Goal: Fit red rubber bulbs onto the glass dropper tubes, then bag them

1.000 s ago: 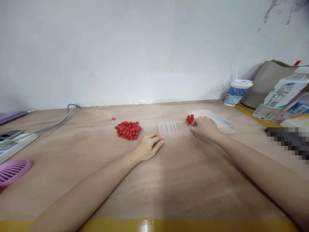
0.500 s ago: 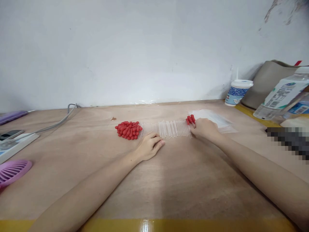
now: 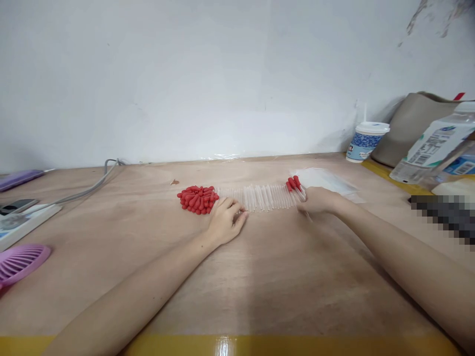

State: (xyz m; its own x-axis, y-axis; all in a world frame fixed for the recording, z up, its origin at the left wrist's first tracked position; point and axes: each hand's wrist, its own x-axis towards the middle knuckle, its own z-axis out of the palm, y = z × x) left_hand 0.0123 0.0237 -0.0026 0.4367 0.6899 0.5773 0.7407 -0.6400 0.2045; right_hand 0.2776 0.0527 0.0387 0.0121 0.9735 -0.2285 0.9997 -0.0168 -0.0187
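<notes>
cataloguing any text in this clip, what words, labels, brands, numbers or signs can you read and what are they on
No text is clearly legible.
Paper cup: print too small to read.
White bottle label: print and barcode, too blurred.
Blue label beside it: also illegible.

Clear slender tubes (image 3: pixel 265 198), rowed before us, red bulbs (image 3: pixel 198 201) heaped at left, a few more at right

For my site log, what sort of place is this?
Probably an indoor workstation: a brown wood-grained table against a white wall, bearing a row of clear, slim, plastic-looking tubes and heaped red bulb-shaped pieces.
</notes>
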